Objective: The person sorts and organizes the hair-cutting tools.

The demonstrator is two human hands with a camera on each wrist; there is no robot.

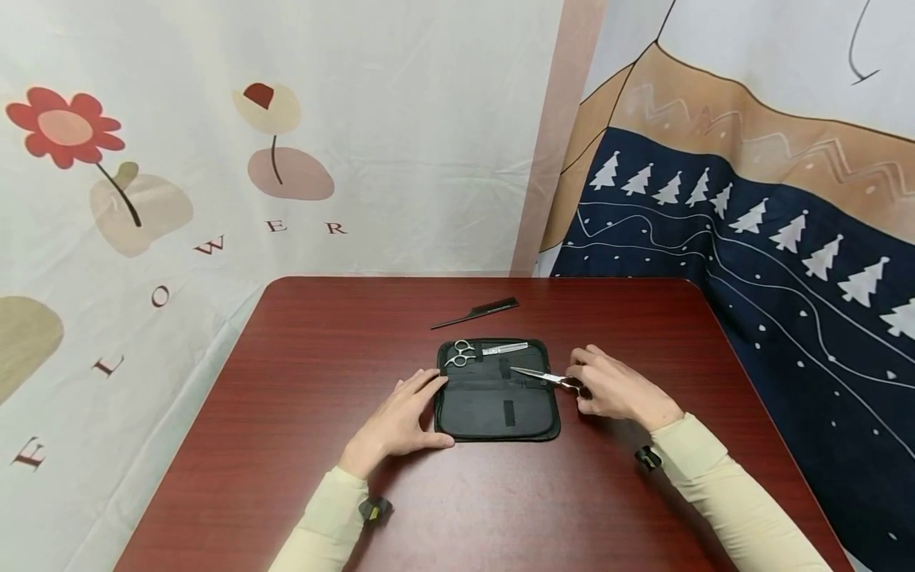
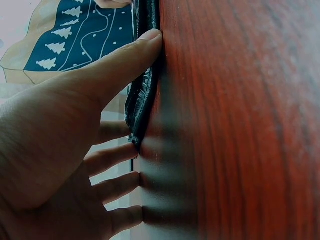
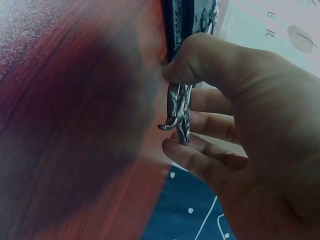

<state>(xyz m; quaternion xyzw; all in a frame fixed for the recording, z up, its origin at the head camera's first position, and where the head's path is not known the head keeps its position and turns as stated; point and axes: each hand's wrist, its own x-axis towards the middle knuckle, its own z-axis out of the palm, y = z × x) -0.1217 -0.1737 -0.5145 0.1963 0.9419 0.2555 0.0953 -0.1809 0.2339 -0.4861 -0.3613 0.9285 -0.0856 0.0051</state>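
A black zip case [image 1: 472, 415] lies opened out on the table. My right hand [image 1: 618, 388] grips a pair of silver scissors [image 1: 538, 375] by the finger rings, at the case's right side. The blades point left over the case's inside. In the right wrist view the thumb and fingers close around the scissors' handles [image 3: 180, 107]. Held in the upper part of the case is a second pair of scissors [image 1: 503, 349], under a black strap. Fingers spread, my left hand [image 1: 396, 425] rests along the case's left edge; its thumb [image 2: 150, 42] touches the case's border in the left wrist view.
A black tail comb [image 1: 493, 307] lies behind the case on the reddish-brown wooden table [image 1: 322, 357]. A small black strap [image 1: 509, 413] is on the case's lower part. Printed curtains [image 1: 429, 119] hang right behind the table and along its right side.
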